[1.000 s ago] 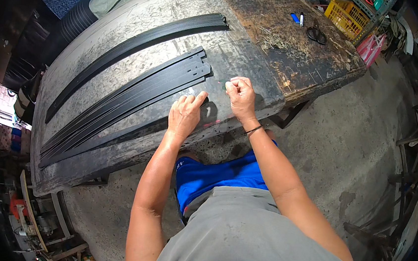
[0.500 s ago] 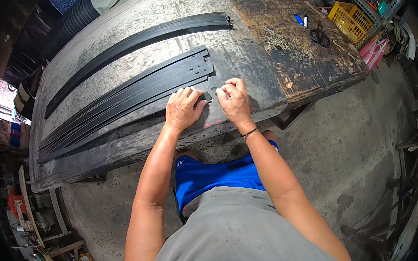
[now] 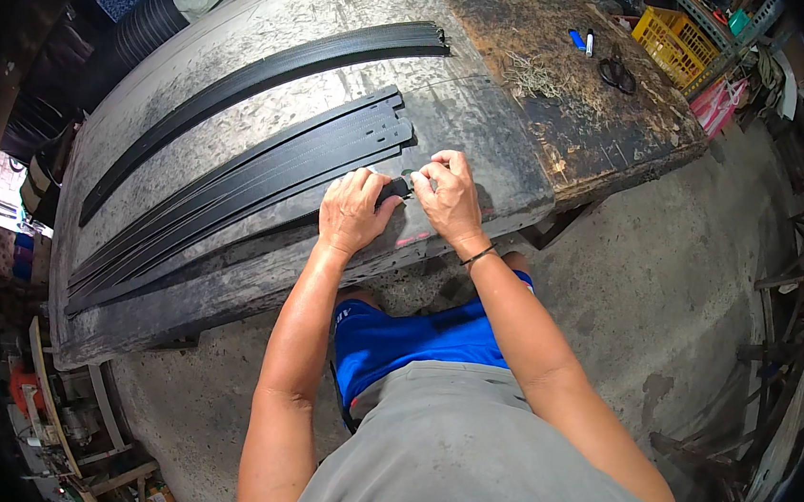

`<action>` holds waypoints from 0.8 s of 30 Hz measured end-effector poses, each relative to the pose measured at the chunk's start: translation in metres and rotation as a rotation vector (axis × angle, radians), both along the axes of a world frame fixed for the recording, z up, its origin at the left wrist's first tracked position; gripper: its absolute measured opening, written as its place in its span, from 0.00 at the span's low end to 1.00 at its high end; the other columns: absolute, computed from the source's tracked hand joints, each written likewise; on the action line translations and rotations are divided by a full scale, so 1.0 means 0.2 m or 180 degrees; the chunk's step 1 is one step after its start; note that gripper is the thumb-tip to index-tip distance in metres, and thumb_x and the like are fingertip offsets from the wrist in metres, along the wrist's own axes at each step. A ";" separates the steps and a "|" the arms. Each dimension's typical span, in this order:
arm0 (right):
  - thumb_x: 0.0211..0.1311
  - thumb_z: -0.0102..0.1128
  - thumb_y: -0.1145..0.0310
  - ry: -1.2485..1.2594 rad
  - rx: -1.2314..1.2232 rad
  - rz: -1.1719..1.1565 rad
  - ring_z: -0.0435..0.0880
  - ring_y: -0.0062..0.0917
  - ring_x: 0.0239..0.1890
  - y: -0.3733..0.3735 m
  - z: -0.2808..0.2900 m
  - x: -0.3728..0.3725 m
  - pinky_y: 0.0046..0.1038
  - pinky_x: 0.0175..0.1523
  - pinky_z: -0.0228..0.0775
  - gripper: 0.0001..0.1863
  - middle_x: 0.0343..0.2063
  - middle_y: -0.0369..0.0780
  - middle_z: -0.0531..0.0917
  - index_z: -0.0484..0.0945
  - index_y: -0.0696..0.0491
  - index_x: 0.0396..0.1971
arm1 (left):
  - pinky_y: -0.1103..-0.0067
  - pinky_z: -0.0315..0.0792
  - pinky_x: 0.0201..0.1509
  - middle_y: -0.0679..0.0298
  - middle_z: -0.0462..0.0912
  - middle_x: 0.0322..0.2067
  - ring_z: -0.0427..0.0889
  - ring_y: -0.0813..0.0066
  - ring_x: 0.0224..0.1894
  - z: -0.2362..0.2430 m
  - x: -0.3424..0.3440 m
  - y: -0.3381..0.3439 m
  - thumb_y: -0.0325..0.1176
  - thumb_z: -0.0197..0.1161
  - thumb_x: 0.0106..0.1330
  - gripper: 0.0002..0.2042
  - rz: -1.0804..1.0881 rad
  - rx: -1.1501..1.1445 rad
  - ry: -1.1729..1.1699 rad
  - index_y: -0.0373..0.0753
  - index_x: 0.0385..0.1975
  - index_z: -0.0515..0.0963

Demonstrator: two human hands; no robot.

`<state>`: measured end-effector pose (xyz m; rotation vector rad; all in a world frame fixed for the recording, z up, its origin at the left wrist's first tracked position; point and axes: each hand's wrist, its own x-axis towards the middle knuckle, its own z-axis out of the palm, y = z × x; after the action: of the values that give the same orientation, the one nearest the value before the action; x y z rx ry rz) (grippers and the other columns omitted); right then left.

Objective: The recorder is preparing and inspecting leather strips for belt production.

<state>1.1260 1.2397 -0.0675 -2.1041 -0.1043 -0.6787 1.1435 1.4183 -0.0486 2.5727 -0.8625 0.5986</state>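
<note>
My left hand [image 3: 356, 211] is closed on the end of a long black strip [image 3: 391, 190] near the table's front edge, with the thumb along the near side. The rest of that strip runs left along the near edge. Close by on the right, my right hand [image 3: 448, 201] pinches at the strip's tip. Its fingers are curled tight, and what they grip is too small to name. Beyond my hands, several black strips [image 3: 260, 179] lie fanned out lengthwise. Slots show in the right end of one of them.
A curved bundle of black strips [image 3: 273, 87] lies farther back on the worn grey table [image 3: 487, 149]. Scissors [image 3: 617, 74], a blue and a white pen-like item [image 3: 589, 43] and shredded scraps [image 3: 537, 75] sit on the brown board. A yellow crate [image 3: 674, 42] stands beyond.
The view has shifted slightly. Both hands stay at the strip's end, with the right fingers still pinched beside it; only tiny finger movements show.
</note>
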 end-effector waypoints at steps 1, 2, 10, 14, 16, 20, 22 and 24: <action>0.57 0.64 0.67 0.0035 0.0005 0.0004 0.77 0.40 0.43 0.00 0.00 0.00 0.38 0.49 0.72 0.08 0.41 0.45 0.75 0.81 0.57 0.28 | 0.70 0.71 0.39 0.64 0.78 0.33 0.79 0.62 0.38 0.00 0.00 0.00 0.42 0.71 0.55 0.16 0.0001 -0.0003 -0.0001 0.43 0.39 0.77; 0.57 0.64 0.67 0.0035 0.0003 -0.0002 0.77 0.40 0.43 0.00 0.00 0.00 0.38 0.49 0.72 0.08 0.41 0.45 0.75 0.81 0.57 0.28 | 0.70 0.71 0.39 0.64 0.78 0.33 0.79 0.62 0.38 0.00 0.00 0.00 0.42 0.71 0.55 0.16 0.0002 -0.0010 0.0008 0.43 0.38 0.77; 0.57 0.64 0.67 0.0004 -0.0013 0.0031 0.77 0.40 0.43 -0.01 0.00 0.00 0.38 0.50 0.71 0.08 0.41 0.45 0.75 0.81 0.57 0.27 | 0.70 0.71 0.39 0.64 0.77 0.33 0.80 0.62 0.37 0.00 0.00 0.00 0.42 0.71 0.54 0.17 -0.0013 -0.0012 -0.0006 0.43 0.39 0.76; 0.57 0.64 0.67 -0.0054 -0.0009 0.0054 0.76 0.40 0.43 -0.01 -0.01 0.00 0.38 0.49 0.71 0.07 0.41 0.45 0.75 0.81 0.56 0.27 | 0.70 0.71 0.39 0.64 0.77 0.33 0.80 0.63 0.37 0.00 0.00 0.00 0.42 0.71 0.54 0.17 0.0004 0.0002 0.0003 0.43 0.39 0.76; 0.57 0.64 0.67 -0.0041 -0.0035 0.0040 0.76 0.40 0.43 0.00 -0.01 0.00 0.38 0.50 0.71 0.07 0.41 0.45 0.75 0.81 0.56 0.27 | 0.70 0.71 0.39 0.64 0.78 0.33 0.80 0.63 0.37 0.00 0.00 0.00 0.42 0.71 0.54 0.17 0.0019 0.0014 0.0019 0.43 0.39 0.76; 0.57 0.64 0.68 -0.0130 -0.0139 0.0034 0.77 0.40 0.43 -0.01 -0.01 0.00 0.38 0.49 0.71 0.07 0.41 0.44 0.75 0.81 0.56 0.28 | 0.70 0.72 0.39 0.64 0.78 0.33 0.80 0.63 0.37 0.00 0.00 -0.01 0.42 0.71 0.55 0.17 0.0015 0.0014 0.0041 0.43 0.40 0.76; 0.58 0.64 0.68 -0.0014 0.0202 -0.0028 0.78 0.38 0.39 -0.01 -0.01 0.00 0.36 0.45 0.73 0.07 0.41 0.44 0.75 0.80 0.57 0.28 | 0.70 0.73 0.39 0.64 0.78 0.33 0.80 0.62 0.37 0.00 0.00 -0.01 0.42 0.71 0.55 0.17 0.0001 0.0015 0.0068 0.43 0.40 0.76; 0.58 0.64 0.68 0.0114 0.0461 -0.0100 0.78 0.35 0.36 -0.01 -0.01 0.01 0.34 0.42 0.73 0.08 0.40 0.44 0.74 0.80 0.58 0.27 | 0.69 0.73 0.40 0.64 0.77 0.33 0.80 0.61 0.37 0.02 0.01 -0.01 0.41 0.69 0.58 0.16 -0.0048 0.0076 0.0195 0.46 0.44 0.76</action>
<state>1.1284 1.2371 -0.0702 -1.9813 -0.0018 -0.6476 1.1446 1.4167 -0.0443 2.5894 -0.8729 0.5054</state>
